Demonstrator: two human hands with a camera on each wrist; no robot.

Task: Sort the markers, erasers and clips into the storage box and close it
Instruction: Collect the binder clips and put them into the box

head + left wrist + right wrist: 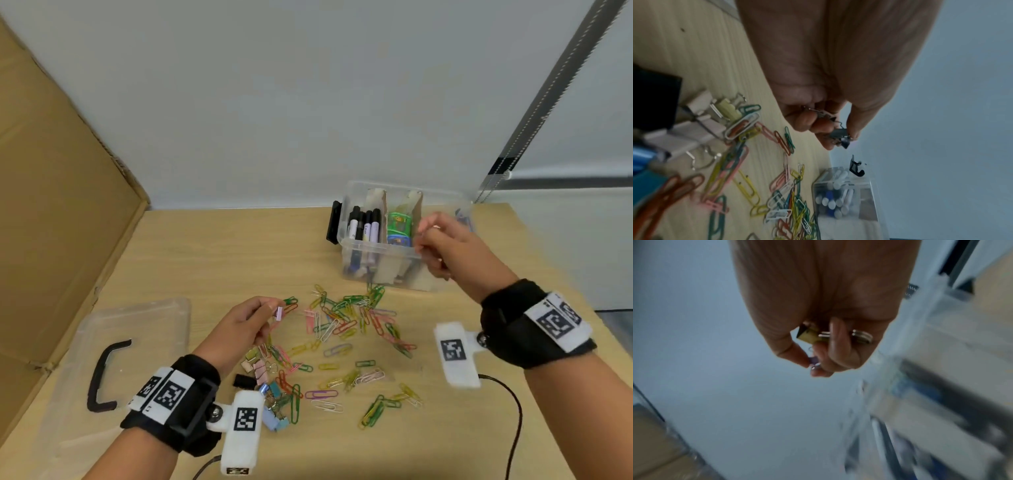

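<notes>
Right hand (442,245) up over the right end of the clear storage box (380,255), fingers curled tight on a few small binder clips (810,335), one yellowish, one purple at the tips; prob. held there so they drop straight into the right-hand section. Left hand (248,323) raised just over the table (212,246), pinching a small pink clip (279,313) betw. thumb and fingers, w/ its wire arms showing in the wrist view; looks like next in line. Markers (364,228) upright in the box's left section, erasers (399,228) in the middle, cardboard dividers (416,212) betw. them, so clips go right. Most of the job left: paper clips (346,329) scattered from the box's front wall toward the body, more binder clips (258,370) by the left wrist. Lid (144,322) flat at left, well apart from the box, near the cardboard sheet (51,222); open path across once the clips are in. Box close to the back wall and table's right edge, so little room behind; approach from front or above best.
</notes>
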